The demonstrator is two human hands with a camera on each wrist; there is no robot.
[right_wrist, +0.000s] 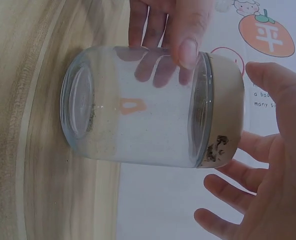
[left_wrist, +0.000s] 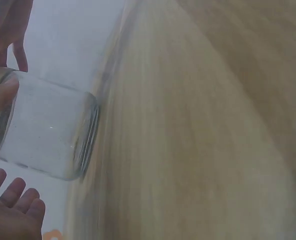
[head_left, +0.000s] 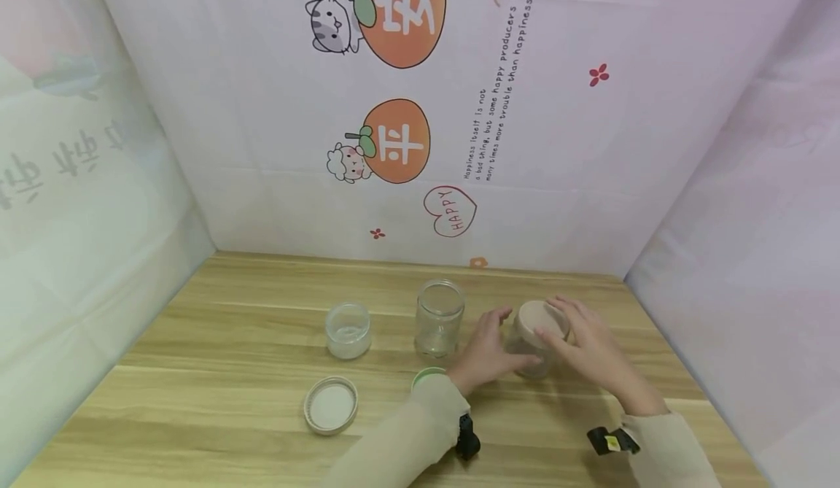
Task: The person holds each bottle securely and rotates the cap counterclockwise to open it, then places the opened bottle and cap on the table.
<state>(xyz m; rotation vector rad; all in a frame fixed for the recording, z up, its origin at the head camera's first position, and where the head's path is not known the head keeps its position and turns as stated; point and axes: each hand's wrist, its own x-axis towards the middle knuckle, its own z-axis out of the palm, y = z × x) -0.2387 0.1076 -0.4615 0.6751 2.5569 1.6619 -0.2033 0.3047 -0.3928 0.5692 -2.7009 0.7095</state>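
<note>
A clear glass jar (right_wrist: 143,115) stands upright at the right of the table, a beige lid (right_wrist: 225,110) with dark marks over its mouth. Around the left side of the jar is my left hand (head_left: 488,353), thumb in front and fingers behind. Those fingers are loosely extended and, in the left wrist view, stand apart from the glass. My right hand (head_left: 593,349) is spread about the lid from the right. Its thumb (right_wrist: 263,75) lies close to the lid top, with the fingers fanned out on the far side.
A taller open glass jar (head_left: 440,320) is left of my left hand, and a short glass jar (head_left: 348,331) stands farther left. In front lie a white-lined lid (head_left: 331,405) and a green-rimmed lid (head_left: 429,373), partly behind my left sleeve. Printed cloth walls (head_left: 545,218) enclose the wooden table (head_left: 216,371).
</note>
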